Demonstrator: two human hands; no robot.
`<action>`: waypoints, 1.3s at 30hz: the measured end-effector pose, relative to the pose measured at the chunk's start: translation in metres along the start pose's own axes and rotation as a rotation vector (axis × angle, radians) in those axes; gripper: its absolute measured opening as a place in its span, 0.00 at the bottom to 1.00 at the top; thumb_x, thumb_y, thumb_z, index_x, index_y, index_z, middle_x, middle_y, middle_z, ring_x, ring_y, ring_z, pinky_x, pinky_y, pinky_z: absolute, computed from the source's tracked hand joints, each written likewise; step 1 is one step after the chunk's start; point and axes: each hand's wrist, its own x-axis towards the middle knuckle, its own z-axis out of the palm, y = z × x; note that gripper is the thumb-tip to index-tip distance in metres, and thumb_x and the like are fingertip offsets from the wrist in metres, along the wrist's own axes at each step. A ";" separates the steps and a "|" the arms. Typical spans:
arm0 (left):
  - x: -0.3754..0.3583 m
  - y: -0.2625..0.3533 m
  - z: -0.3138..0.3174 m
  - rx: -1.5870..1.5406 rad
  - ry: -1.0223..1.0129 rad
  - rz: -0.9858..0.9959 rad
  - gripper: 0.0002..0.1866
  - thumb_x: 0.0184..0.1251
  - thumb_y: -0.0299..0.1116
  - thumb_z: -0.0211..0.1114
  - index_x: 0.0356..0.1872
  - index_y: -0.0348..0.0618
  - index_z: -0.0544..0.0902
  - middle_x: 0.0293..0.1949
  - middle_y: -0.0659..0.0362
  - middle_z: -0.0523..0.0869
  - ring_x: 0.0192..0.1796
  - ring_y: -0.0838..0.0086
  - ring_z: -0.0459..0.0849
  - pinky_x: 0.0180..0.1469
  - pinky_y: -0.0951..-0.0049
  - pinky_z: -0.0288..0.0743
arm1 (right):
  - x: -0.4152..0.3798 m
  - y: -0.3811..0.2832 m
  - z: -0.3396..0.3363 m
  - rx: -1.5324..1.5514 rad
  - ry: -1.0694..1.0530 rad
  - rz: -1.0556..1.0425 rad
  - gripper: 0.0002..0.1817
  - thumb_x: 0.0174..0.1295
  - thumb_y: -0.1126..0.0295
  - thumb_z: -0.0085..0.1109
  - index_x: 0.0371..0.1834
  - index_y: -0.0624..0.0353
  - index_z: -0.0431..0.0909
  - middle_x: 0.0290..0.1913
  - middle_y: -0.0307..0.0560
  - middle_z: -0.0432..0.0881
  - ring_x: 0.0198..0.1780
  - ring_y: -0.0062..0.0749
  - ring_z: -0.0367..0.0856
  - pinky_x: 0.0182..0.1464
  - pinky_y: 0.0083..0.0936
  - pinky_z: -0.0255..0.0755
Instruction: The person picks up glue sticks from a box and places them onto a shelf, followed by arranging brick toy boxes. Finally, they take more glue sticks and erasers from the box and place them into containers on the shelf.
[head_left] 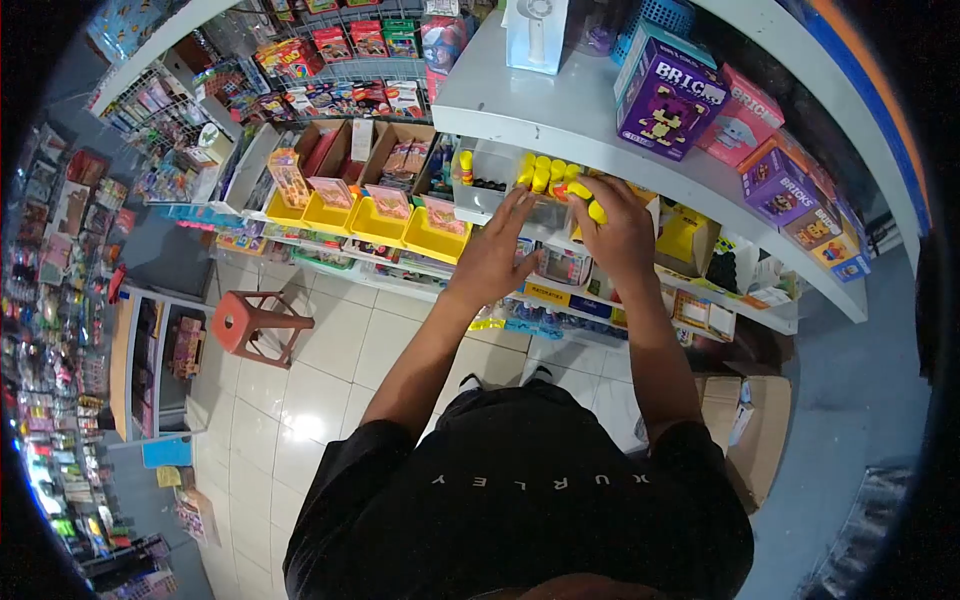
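My right hand [617, 232] is closed around small yellow cylinders [597, 211], which look like glue bottles or sticks; their exact kind cannot be made out. It is over a clear plastic bin [548, 214] on the shelf. More yellow cylinders [541, 176] stand in a row in that bin, just past my fingertips. At the bin's left front, my left hand [492, 252] has its fingers stretched out, holding nothing. One separate yellow cylinder [466, 167] with a red part stands in the compartment to the left, beside small black items [488, 184].
Yellow trays [378, 222] line the shelf to the left. Above the bin juts a grey countertop [590, 118] with purple brick-toy boxes [672, 104]. A red stool [262, 325] is on the tiled floor at left. An opened cardboard box [762, 440] lies at right.
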 end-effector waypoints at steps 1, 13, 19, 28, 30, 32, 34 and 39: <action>-0.001 -0.003 -0.001 0.025 -0.014 -0.006 0.41 0.59 0.31 0.70 0.73 0.43 0.59 0.73 0.46 0.60 0.67 0.50 0.72 0.57 0.62 0.78 | 0.004 -0.002 0.001 -0.039 -0.083 0.041 0.15 0.60 0.63 0.67 0.49 0.54 0.83 0.46 0.50 0.85 0.47 0.45 0.85 0.48 0.38 0.79; -0.004 -0.017 -0.014 -0.027 -0.108 -0.003 0.40 0.58 0.32 0.70 0.72 0.44 0.61 0.73 0.50 0.61 0.60 0.49 0.78 0.53 0.59 0.79 | 0.032 -0.014 0.023 -0.339 -0.464 0.305 0.17 0.61 0.57 0.64 0.52 0.46 0.84 0.49 0.52 0.85 0.51 0.46 0.83 0.52 0.41 0.78; -0.007 -0.023 -0.012 0.015 -0.074 0.045 0.42 0.58 0.33 0.70 0.73 0.46 0.59 0.74 0.52 0.60 0.59 0.50 0.79 0.53 0.57 0.79 | 0.034 -0.010 0.038 -0.370 -0.499 0.349 0.18 0.60 0.55 0.64 0.52 0.46 0.83 0.52 0.48 0.84 0.55 0.43 0.81 0.54 0.40 0.77; -0.006 -0.022 -0.015 0.022 -0.081 0.062 0.41 0.58 0.34 0.70 0.73 0.45 0.60 0.75 0.52 0.59 0.63 0.50 0.76 0.55 0.57 0.79 | 0.043 -0.019 0.033 -0.366 -0.604 0.396 0.16 0.60 0.62 0.64 0.51 0.46 0.84 0.55 0.48 0.82 0.56 0.43 0.81 0.57 0.40 0.76; -0.006 -0.020 -0.016 0.014 -0.090 0.042 0.41 0.58 0.34 0.70 0.73 0.45 0.61 0.74 0.52 0.60 0.63 0.50 0.76 0.55 0.57 0.79 | 0.045 -0.017 0.033 -0.399 -0.614 0.364 0.15 0.59 0.65 0.64 0.51 0.46 0.84 0.55 0.48 0.82 0.56 0.43 0.81 0.57 0.40 0.75; -0.005 -0.019 -0.015 0.022 -0.087 0.037 0.41 0.58 0.34 0.70 0.72 0.45 0.61 0.74 0.52 0.60 0.63 0.50 0.76 0.55 0.57 0.79 | 0.047 -0.009 0.037 -0.433 -0.586 0.292 0.15 0.58 0.68 0.64 0.50 0.47 0.84 0.55 0.48 0.82 0.56 0.43 0.81 0.58 0.40 0.75; -0.005 -0.020 -0.013 0.047 -0.075 0.043 0.41 0.58 0.34 0.70 0.72 0.45 0.61 0.74 0.52 0.60 0.62 0.50 0.77 0.55 0.57 0.79 | 0.048 -0.005 0.038 -0.446 -0.590 0.258 0.16 0.57 0.69 0.65 0.49 0.47 0.85 0.55 0.49 0.82 0.56 0.44 0.80 0.58 0.40 0.74; -0.004 -0.019 -0.013 0.036 -0.081 0.027 0.40 0.58 0.34 0.70 0.72 0.45 0.61 0.74 0.51 0.61 0.59 0.50 0.79 0.53 0.57 0.79 | 0.054 0.000 0.041 -0.484 -0.592 0.219 0.17 0.53 0.69 0.69 0.48 0.50 0.84 0.53 0.50 0.82 0.57 0.44 0.80 0.59 0.40 0.74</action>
